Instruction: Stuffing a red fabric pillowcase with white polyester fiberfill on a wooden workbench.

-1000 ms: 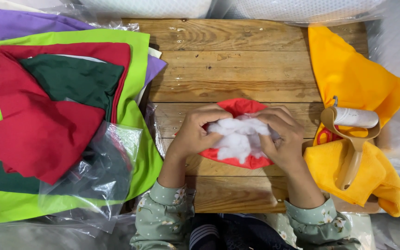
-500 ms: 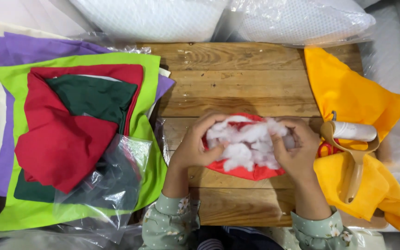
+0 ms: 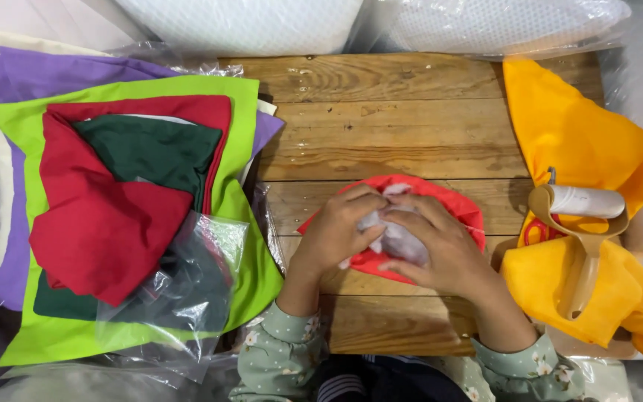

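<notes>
A small red fabric piece (image 3: pixel 452 201) lies on the wooden table (image 3: pixel 381 119) with white stuffing (image 3: pixel 403 240) on it. My left hand (image 3: pixel 340 227) and my right hand (image 3: pixel 440 242) are both pressed over the stuffing, fingers curled into it and meeting in the middle. Most of the white stuffing is hidden under my hands. Only the red fabric's upper and right edges show.
A stack of purple, green, red and dark green felt sheets (image 3: pixel 120 201) with a clear plastic bag (image 3: pixel 180 283) lies at the left. Orange fabric (image 3: pixel 589 141) with a lint roller (image 3: pixel 586 205) and red scissors (image 3: pixel 537 231) lies at the right. Bags of white stuffing (image 3: pixel 262 22) sit at the back.
The stuffing was spread wide over the red fabric; my hands have drawn together over it and pressed it into a smaller clump. The view has shifted slightly.
</notes>
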